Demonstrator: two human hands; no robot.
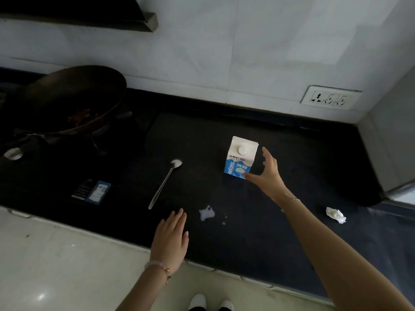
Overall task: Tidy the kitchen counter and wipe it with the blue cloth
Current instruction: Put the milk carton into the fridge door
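Observation:
A white and blue milk carton stands upright in the middle of the black counter. My right hand is open just right of it, fingers spread, thumb touching the carton's lower corner. My left hand lies flat and open near the counter's front edge. A metal spoon lies left of the carton. A small crumpled white scrap sits beside my left hand's fingertips, with crumbs next to it. Another crumpled tissue lies at the right. No blue cloth is in view.
A dark wok with food sits on the stove at the left. A small blue and black pack lies in front of it. A wall socket is at the back right. A wall corner juts in on the right.

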